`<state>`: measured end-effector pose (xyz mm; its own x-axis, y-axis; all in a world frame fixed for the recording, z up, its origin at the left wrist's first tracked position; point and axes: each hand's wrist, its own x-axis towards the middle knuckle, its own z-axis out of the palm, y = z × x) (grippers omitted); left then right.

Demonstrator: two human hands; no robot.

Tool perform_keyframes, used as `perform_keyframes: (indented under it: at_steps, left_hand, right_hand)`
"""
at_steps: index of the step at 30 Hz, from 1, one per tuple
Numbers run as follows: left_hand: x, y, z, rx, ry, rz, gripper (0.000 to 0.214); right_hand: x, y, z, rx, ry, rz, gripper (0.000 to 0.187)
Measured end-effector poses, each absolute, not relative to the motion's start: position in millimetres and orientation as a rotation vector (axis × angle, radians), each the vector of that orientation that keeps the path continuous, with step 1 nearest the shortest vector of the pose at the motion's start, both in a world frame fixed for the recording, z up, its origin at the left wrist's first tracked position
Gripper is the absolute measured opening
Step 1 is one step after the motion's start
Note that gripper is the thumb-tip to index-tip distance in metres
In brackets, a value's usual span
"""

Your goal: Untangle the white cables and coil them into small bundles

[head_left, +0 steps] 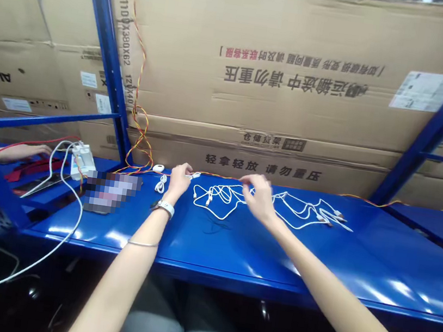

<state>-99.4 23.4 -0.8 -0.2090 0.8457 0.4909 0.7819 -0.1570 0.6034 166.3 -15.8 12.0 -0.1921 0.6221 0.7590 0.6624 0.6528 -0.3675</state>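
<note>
My left hand (180,179), wearing a white-banded watch, reaches to the back of the blue shelf. Its fingers are curled down at a white cable (194,175), mostly hidden behind the hand. Just left of it lie a small coiled white cable (161,183) and a small white piece (158,168). My right hand (259,196) hovers over loose white charging cables (219,209), its fingers bent and apart, with nothing visible between them. More of these cables (305,216) spread to its right, their plugs (331,220) bunched at the right end.
A large cardboard sheet (295,110) stands behind the blue shelf (201,251), between blue posts (109,51). A twisted red-yellow wire (140,66) hangs down and runs along the back. At left are a blurred-out object (112,193), a white power strip (82,160) and another person's hand (25,152).
</note>
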Motion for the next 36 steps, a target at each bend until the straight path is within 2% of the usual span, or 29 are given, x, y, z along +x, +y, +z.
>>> perform_keyframes:
  at_steps: [2, 4, 7, 11, 20, 25, 29, 36]
  left_hand:
    - [-87, 24, 0, 1.742, 1.698, 1.466, 0.025]
    - [-74, 23, 0, 1.578, 1.403, 1.545, 0.029]
    - [-52, 16, -1, 1.576, 1.150, 1.527, 0.033]
    - [-30, 4, -1, 1.896, 1.103, 1.411, 0.025]
    - [-18, -4, -2, 2.015, 1.102, 1.272, 0.016]
    - [-20, -3, -1, 1.865, 1.064, 1.258, 0.024]
    - [-20, -1, 1, 1.515, 0.864, 1.228, 0.038]
    - [-20, -1, 5, 1.329, 0.927, 1.129, 0.015]
  right_hand:
    - [141, -12, 6, -1.080, -1.907, 0.404, 0.015]
    - [124, -6, 1, -1.111, -1.865, 0.843, 0.021]
    - [114, 2, -5, -1.104, -1.754, 1.143, 0.035]
    - [123, 7, -8, -1.120, -1.652, 1.096, 0.042]
    - [138, 6, -6, -1.132, -1.930, 0.853, 0.032]
    - [138, 4, -1, -1.080, -1.981, 0.884, 0.022]
    - [140, 2, 7, -1.095, -2.024, 0.728, 0.021]
    - [142, -4, 16, -1.150, -2.117, 0.525, 0.026]
